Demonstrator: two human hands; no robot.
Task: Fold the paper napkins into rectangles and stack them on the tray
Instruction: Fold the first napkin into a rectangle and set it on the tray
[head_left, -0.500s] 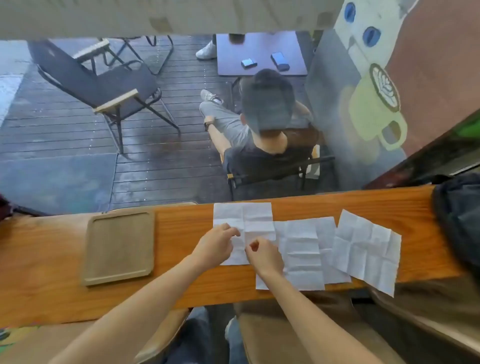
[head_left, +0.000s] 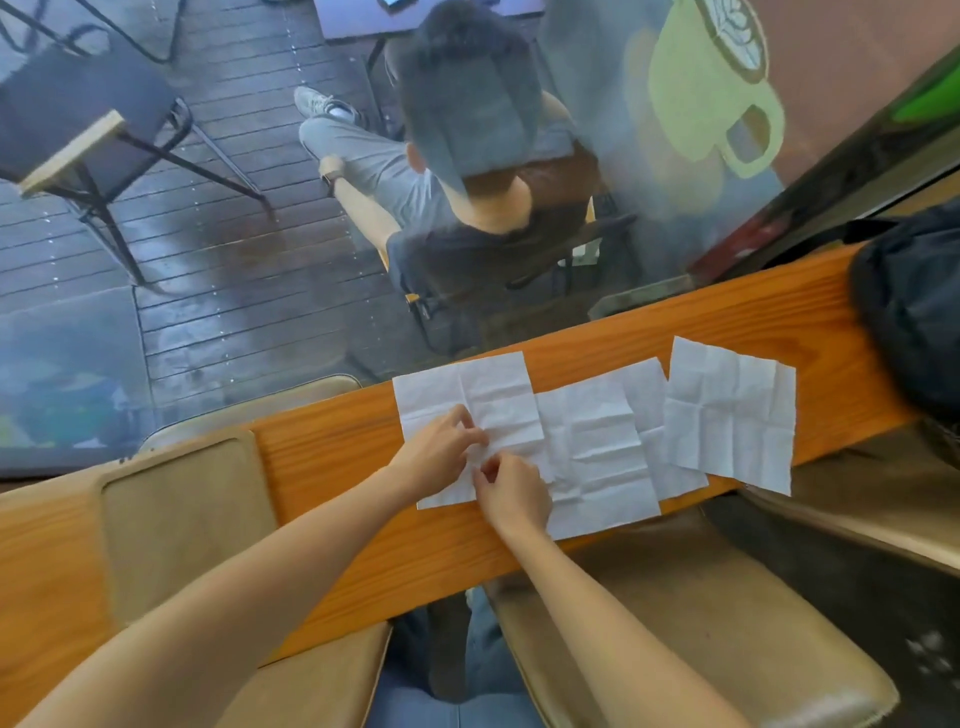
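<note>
While pinched, napkin (head_left: 470, 410) lies between hands (head_left: 441, 447).

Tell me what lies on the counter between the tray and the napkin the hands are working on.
Nothing: in the head view only a bare strip of wooden counter separates the tray from the leftmost napkin, where the left hand and right hand pinch.

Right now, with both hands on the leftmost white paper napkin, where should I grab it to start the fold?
Probably its near left corner: pinch the leftmost white paper napkin there, coming from your side. It lies flat and unfolded on the orange wooden counter, that corner is clear of the overlapping middle napkin, and the left hand is closest to it; the right hand can hold the centre crease.
</note>
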